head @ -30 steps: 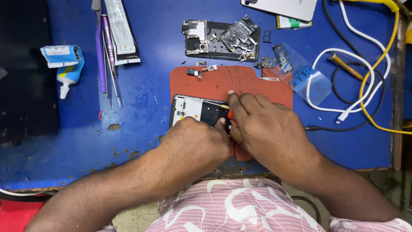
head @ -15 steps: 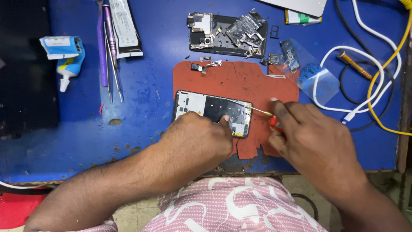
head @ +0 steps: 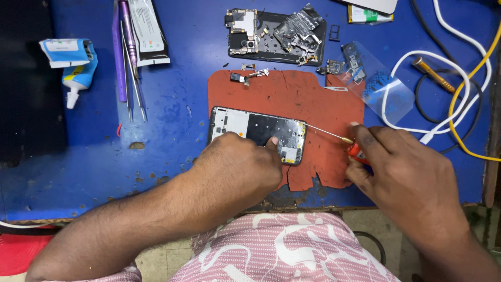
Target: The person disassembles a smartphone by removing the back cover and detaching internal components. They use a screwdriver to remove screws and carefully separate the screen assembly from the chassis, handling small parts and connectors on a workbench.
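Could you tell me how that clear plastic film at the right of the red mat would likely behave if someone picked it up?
The clear film looks thin and see-through, so it is probably very light and floppy, bending under its own weight. Its glossy surface suggests it may be slippery. It lies flat on the blue table, so its edge could be hard to lift.

The left hand (head: 237, 167) covers the near edge and lower left part of the opened phone (head: 258, 130), so what lies under it cannot be told. The right hand (head: 402, 172) hides nearly all the red handle of the screwdriver (head: 329, 133). The yellow cable (head: 462, 104) and white cable (head: 443, 57) run off the right and top edges. The loose parts (head: 250, 73) on the red mat (head: 313, 99) are too small to identify.
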